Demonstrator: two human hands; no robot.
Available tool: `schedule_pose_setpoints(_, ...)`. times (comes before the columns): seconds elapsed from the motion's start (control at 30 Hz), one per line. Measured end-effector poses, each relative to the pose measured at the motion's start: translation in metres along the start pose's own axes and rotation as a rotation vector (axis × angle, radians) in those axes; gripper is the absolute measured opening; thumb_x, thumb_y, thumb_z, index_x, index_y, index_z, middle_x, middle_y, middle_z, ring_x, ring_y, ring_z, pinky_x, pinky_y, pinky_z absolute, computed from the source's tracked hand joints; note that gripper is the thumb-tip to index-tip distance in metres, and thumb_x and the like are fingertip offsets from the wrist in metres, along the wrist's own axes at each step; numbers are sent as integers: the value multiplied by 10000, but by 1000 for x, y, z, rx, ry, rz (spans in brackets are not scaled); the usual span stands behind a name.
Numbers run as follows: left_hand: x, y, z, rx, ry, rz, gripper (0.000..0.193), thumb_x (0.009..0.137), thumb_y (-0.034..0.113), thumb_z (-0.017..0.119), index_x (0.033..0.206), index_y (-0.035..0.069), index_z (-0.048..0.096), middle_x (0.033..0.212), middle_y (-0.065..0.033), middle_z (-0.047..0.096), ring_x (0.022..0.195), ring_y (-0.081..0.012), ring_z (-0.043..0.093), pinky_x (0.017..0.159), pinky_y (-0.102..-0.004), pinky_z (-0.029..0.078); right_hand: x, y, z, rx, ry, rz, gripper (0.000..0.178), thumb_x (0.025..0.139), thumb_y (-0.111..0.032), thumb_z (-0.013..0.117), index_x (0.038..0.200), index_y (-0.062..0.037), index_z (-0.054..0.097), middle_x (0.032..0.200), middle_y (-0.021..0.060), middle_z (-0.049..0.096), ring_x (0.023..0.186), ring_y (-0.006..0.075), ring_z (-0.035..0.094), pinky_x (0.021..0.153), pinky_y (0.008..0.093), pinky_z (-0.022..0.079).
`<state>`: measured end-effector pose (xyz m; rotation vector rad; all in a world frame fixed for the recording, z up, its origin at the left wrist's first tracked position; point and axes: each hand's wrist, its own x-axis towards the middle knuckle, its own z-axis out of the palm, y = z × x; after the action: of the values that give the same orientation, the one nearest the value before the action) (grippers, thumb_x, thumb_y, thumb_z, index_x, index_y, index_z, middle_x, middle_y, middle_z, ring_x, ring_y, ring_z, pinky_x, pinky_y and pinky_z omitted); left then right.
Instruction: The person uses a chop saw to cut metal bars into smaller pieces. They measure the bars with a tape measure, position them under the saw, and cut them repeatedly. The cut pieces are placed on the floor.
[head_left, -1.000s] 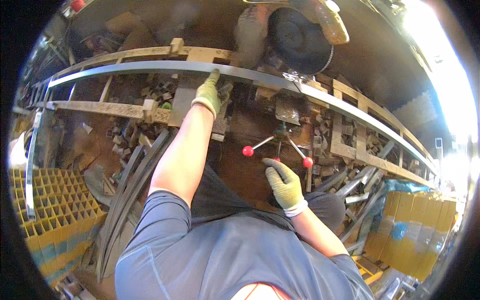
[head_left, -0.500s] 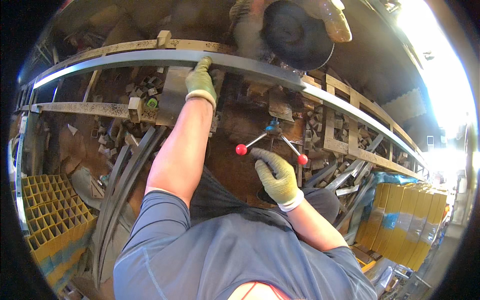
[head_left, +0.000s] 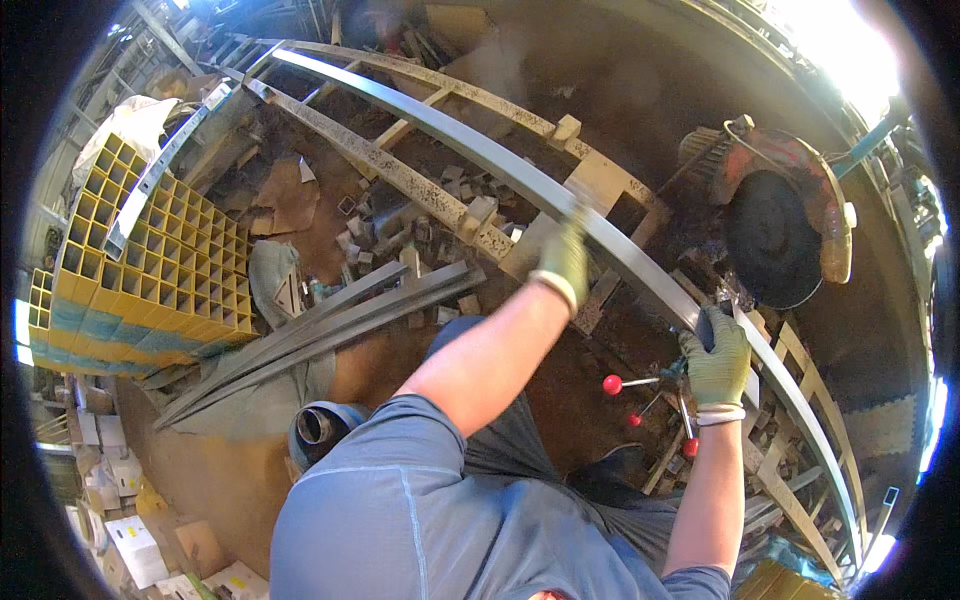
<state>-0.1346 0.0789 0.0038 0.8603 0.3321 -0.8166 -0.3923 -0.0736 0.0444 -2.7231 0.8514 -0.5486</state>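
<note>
A long grey square metal tube (head_left: pixel 470 150) runs from the far left to the middle right, over a frame of rails. My left hand (head_left: pixel 565 255), in a yellow-green glove, is at the tube's near side; its fingers are smeared by motion. My right hand (head_left: pixel 717 358), gloved alike, is closed at the tube's right end, its thumb raised beside a dark patch. Past that end, a second bright tube length (head_left: pixel 800 420) continues to the lower right. A dark round saw blade (head_left: pixel 772 240) stands beyond my right hand. A clamp handle with red knobs (head_left: pixel 612 384) lies below.
The rail frame (head_left: pixel 400 175) carries the tube, with metal offcuts (head_left: pixel 370 230) strewn beneath. Yellow square tubes (head_left: pixel 170 250) are stacked at left. Loose grey bars (head_left: pixel 330 325) lie near my left arm. White boxes (head_left: pixel 135 550) stand at lower left.
My view has swung, so the saw and tube appear farther right. My right hand has risen from beside the red-knobbed handle to the tube. The blade stands clear of the tube now.
</note>
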Motion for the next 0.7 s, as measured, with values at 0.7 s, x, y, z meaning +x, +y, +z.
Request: schedule_pose_setpoints(0.7,-56,104,5,-203,-480,691,469,1075,344,755,1403,10,719,1304,-194,782,1242,-368,736,1195,-576,552,-18,43,-34,456,-109,-135,722,953,-233,932,1596,-69,648,1433,169,763,1333,261,721,1192,414,546)
